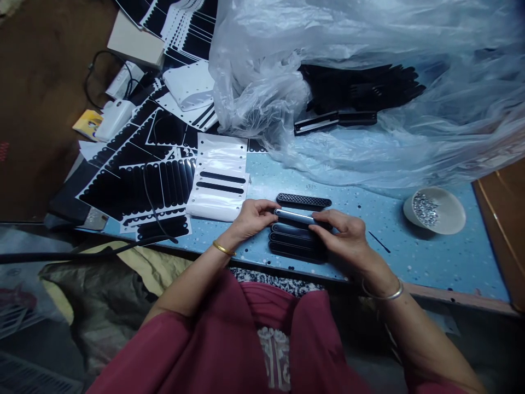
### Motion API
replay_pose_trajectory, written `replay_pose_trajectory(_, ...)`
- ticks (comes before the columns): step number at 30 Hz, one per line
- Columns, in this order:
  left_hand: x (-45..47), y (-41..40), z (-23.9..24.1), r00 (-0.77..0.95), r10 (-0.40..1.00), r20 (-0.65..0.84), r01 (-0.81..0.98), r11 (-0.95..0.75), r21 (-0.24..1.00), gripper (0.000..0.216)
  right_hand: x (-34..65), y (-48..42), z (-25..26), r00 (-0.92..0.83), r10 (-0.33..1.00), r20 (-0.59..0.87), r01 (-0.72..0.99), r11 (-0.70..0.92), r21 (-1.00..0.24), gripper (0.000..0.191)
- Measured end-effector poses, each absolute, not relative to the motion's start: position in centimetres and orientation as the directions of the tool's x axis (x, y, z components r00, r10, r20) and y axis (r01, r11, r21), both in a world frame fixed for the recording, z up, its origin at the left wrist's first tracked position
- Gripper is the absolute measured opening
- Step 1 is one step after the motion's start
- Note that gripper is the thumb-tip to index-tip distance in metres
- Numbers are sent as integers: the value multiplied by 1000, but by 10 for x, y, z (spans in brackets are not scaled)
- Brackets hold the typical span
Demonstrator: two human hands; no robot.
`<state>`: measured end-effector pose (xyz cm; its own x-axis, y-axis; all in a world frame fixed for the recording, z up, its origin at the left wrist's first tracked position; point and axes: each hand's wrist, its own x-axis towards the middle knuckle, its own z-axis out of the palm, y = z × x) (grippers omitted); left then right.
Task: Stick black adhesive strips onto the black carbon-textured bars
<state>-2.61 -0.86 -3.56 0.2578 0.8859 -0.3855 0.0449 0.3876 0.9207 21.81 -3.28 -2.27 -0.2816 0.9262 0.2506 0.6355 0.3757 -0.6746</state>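
Observation:
My left hand [253,217] and my right hand [341,234] pinch the two ends of a long narrow strip [294,215] with a pale shiny face, held level just above the blue table [410,257]. Directly under it lie a few black oblong strips [294,245] side by side. A black perforated grille piece [303,201] rests just beyond the held strip. Left of my hands lies a white backing sheet [219,178] carrying two black stickers.
Sheets of black oblong stickers [139,183] cover the table's left part. A large clear plastic bag [369,82] with black parts [361,90] fills the back. A small white bowl [447,214] of shiny bits stands at right. A thin black pin [379,242] lies near it.

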Motion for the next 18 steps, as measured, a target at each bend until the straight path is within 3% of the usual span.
replay_pose_trajectory(12, -27, -9, -33, 278, 888, -367, 28, 375, 927, 28, 215, -31, -23, -285, 931, 230, 636, 363, -681, 9)
replay_pose_trajectory(18, -24, -7, -30, 242, 883, -403, -2, 415, 910, 17, 215, -33, -29, -253, 939, 235, 631, 344, -695, 9)
